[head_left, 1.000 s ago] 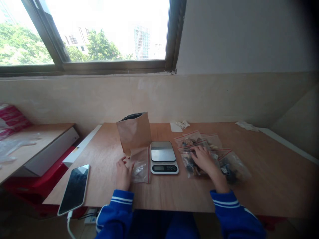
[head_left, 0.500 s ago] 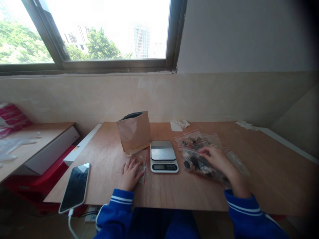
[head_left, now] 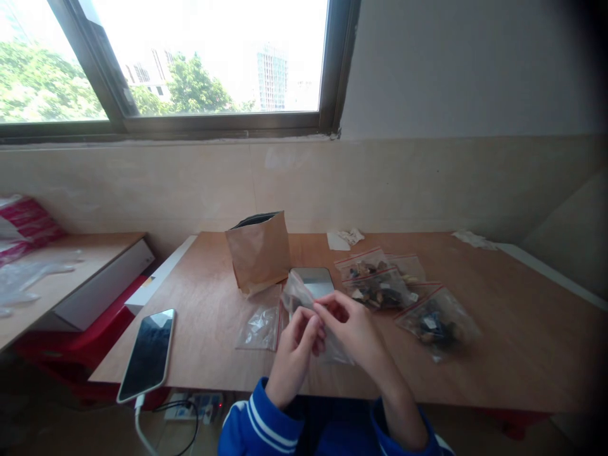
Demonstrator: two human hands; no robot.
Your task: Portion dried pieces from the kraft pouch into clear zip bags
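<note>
Clear empty zip bag [head_left: 304, 310], red strip, held tilted above scale.

The wooden desk [head_left: 513, 329] carries a brown paper bag [head_left: 259, 252] and scale [head_left: 313, 280] beyond the fingers [head_left: 317, 320], empty clear bags [head_left: 260, 326] and a phone [head_left: 147, 354] to their left, filled bags [head_left: 380, 288] to their right.

Blue sleeves [head_left: 266, 421] — white-striped cuffs, seemingly two stripes — bare hands.

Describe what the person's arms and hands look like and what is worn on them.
Both hands are bare, with no gloves, rings or watch visible. The left hand comes out of a bright blue sleeve whose cuff carries two thin white stripes. The right hand has a matching blue sleeve, pushed back so the forearm shows.
</note>
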